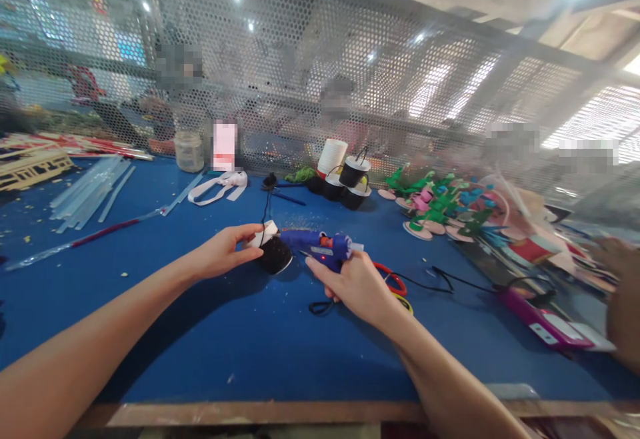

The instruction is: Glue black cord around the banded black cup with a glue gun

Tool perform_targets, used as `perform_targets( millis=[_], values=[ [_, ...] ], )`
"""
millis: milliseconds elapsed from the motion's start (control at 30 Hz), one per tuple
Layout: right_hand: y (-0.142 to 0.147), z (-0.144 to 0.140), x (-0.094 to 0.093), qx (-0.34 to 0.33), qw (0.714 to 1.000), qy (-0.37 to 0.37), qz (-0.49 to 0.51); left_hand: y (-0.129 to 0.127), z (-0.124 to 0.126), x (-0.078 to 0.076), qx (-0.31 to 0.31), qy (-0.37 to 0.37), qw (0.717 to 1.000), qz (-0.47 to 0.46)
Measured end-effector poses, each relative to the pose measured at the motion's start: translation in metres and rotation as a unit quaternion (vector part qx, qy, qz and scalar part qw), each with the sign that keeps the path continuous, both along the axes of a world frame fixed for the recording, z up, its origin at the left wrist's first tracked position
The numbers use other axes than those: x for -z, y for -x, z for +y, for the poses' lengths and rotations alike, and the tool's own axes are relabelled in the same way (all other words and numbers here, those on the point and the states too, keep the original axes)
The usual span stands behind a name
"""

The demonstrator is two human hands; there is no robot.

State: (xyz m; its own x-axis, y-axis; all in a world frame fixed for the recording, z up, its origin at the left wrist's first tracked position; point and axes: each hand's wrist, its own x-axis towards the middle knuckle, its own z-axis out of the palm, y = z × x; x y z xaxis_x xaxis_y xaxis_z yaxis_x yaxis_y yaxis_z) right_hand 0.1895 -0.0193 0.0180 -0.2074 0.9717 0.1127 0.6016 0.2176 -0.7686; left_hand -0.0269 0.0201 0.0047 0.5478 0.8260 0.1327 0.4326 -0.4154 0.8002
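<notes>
On our blue table (200, 352) we see a jar (189, 152), translucent sticks (90, 192) to its left, white ribbon (236, 182) just right.

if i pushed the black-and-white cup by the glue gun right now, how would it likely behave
The black-and-white cup would probably tip or roll if unsupported, since its side looks rounded and it is tilted. It is likely light for its size, as the left hand seems to steady it with just the fingers.

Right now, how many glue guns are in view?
1: the blue glue gun in the right hand, pointed toward the black cup in the left hand. Others may be hidden.
</notes>
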Motion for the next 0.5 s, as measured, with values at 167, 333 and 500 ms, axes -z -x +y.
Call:
perform_targets(
  millis=[167, 333, 500],
  values=[
    [-0.0025, 0.0027, 0.0012, -0.003, 1.000, 0.011, 0.010, 0.0014, 0.0013, -0.0008, -0.002, -0.016, 1.000, 0.019],
    [0.0009, -0.0017, 0.0036, -0.011, 1.000, 0.004, 0.002, 0.0005, 0.0007, 0.0003, 0.005, -0.004, 1.000, 0.011],
    [0.0035, -0.0039, 0.0071, -0.027, 0.993, -0.103, -0.044, -0.0014, -0.0007, 0.0000, -0.007, -0.022, 0.999, 0.028]
  ],
)
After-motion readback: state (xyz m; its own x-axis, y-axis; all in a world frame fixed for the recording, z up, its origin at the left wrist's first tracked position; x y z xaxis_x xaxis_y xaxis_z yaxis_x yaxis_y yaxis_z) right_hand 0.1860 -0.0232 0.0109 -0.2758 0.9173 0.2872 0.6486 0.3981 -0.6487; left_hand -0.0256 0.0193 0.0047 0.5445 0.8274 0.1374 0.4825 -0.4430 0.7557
